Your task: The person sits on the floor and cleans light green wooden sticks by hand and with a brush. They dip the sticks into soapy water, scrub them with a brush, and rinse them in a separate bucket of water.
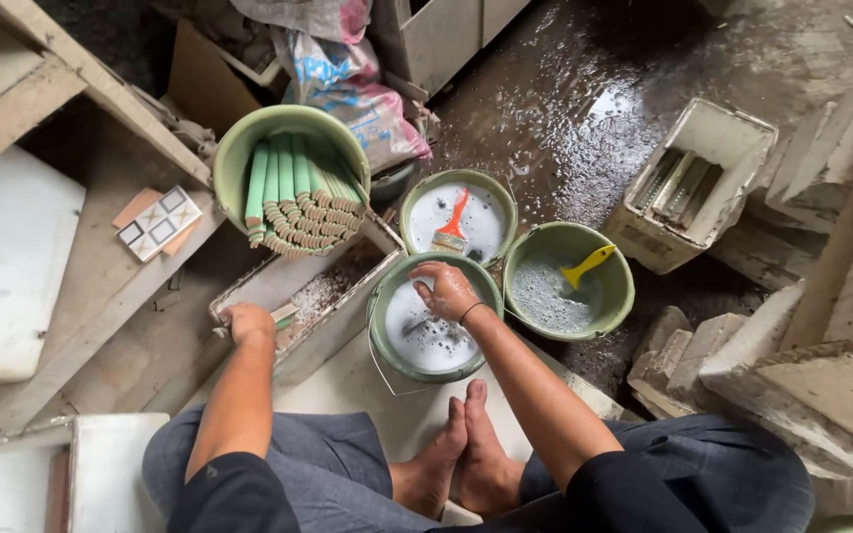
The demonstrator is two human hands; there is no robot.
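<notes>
I sit cross-legged on the floor. My left hand (249, 322) grips a green tile strip (284, 318) at the edge of a white rectangular tub (293, 291). Wet with suds, my right hand (446, 290) hangs over a green bucket of soapy water (387, 341) between my knees, fingers curled; whether it holds anything I cannot tell. Behind that bucket stands a second green bucket (459, 182) with an orange-handled brush (452, 228) in it. To the right, a third bucket (620, 286) holds a yellow-handled brush (585, 265).
A tilted green bucket (239, 158) full of green tile strips lies at the upper left. A white crate (733, 133) with strips stands on the wet floor at right. Stone blocks (742, 355) crowd the right side, wooden boards and white slabs (7, 257) the left.
</notes>
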